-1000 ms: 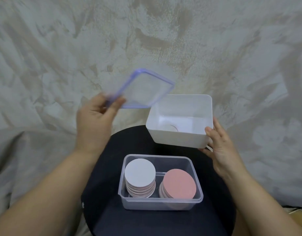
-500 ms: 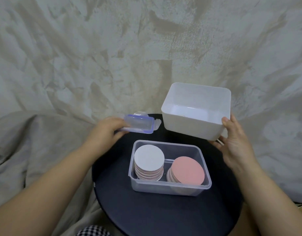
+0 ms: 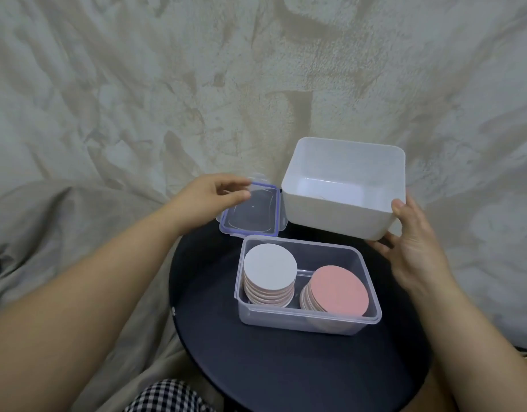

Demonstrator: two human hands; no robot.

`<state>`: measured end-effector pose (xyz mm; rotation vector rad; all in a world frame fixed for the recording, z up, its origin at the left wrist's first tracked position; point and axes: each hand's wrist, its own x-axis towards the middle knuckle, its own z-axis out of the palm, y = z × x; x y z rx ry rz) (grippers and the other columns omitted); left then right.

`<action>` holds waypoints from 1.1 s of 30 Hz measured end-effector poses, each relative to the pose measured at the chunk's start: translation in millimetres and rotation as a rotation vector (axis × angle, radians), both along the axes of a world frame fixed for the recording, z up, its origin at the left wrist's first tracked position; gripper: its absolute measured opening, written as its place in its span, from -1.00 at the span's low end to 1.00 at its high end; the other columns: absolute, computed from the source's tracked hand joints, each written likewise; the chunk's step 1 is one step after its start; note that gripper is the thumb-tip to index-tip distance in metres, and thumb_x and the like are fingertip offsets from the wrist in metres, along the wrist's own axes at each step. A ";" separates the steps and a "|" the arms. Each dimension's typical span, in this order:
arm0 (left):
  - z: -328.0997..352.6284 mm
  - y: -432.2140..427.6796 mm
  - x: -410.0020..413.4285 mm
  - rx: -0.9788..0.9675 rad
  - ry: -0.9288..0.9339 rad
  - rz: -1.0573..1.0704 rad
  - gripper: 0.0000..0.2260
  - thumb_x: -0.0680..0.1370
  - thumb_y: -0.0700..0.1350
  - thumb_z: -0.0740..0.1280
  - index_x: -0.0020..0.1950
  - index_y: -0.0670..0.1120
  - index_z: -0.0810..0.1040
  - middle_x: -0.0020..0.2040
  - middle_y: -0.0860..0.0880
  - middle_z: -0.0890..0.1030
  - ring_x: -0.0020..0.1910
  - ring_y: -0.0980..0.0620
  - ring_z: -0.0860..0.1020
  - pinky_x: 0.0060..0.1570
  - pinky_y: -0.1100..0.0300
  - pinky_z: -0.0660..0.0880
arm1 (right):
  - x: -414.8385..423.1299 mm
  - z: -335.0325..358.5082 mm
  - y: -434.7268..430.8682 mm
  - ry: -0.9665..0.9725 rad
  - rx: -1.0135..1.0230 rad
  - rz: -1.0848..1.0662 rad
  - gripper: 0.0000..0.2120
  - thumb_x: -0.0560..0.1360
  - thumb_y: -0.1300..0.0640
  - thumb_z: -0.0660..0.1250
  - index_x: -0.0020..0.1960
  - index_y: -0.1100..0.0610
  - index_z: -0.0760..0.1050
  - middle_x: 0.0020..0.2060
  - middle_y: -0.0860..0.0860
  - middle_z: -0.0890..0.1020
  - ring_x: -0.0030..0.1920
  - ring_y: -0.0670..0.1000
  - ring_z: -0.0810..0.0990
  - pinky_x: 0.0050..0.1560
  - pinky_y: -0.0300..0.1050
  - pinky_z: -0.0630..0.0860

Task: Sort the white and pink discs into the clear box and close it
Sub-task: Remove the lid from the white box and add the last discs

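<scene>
Behind the clear plastic box (image 3: pixel 301 242) of stacked discs (image 3: pixel 269 270), the blue-rimmed clear lid (image 3: pixel 253 215) now lies set down on the table; the left hand (image 3: pixel 210 196) is slack, and the right hand (image 3: pixel 412 236) grips the white plastic tub (image 3: pixel 339 209). Closing remains.

Our left hand (image 3: pixel 214 194) and right hand (image 3: pixel 414 248) are bare, forearms (image 3: pixel 93 278) too; we wear black-and-white checked cloth (image 3: pixel 167 396).

Right grip (image 3: pixel 417 248): fingertips hidden under white bin (image 3: pixel 330 212). Corner of lid (image 3: pixel 253 212) hidden under left grip (image 3: pixel 208 197). I can't count stack below pink disc (image 3: pixel 339 289). Near edge of table (image 3: pixel 286 367) & checked cloth (image 3: pixel 167 396) cut off at btm.
</scene>
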<state>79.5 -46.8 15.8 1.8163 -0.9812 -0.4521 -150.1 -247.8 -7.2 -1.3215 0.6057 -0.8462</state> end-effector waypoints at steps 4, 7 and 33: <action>10.2 -26.6 -26.7 -0.031 0.301 0.008 -0.58 0.55 0.03 0.27 0.39 0.01 0.33 0.20 0.01 0.50 0.08 0.03 0.57 0.14 0.14 0.51 | -0.1 4.8 5.7 -0.014 -0.045 0.071 -0.47 0.38 -0.05 0.22 0.35 -0.21 0.33 0.21 -0.16 0.56 0.24 0.12 0.50 0.21 0.12 0.46; 14.6 -37.6 -41.7 -0.067 0.353 -0.073 -0.65 0.61 -0.07 0.19 0.40 0.02 0.34 0.14 0.01 0.56 0.01 0.06 0.60 0.12 0.15 0.53 | -3.3 8.9 9.4 -0.026 -0.107 0.163 -0.47 0.39 0.01 0.20 0.36 -0.22 0.31 0.21 -0.18 0.55 0.26 0.06 0.50 0.23 0.10 0.44; 49.7 -70.4 -69.1 0.219 -0.728 -0.065 -0.46 0.50 -0.18 0.32 0.45 -0.03 0.23 0.41 -0.07 0.22 0.32 -0.07 0.31 0.18 0.24 0.26 | -16.3 39.5 41.8 -0.105 -0.394 0.209 -0.32 0.13 0.02 0.45 0.21 -0.33 0.39 0.28 -0.19 0.46 0.09 -0.19 0.57 -0.02 -0.38 0.48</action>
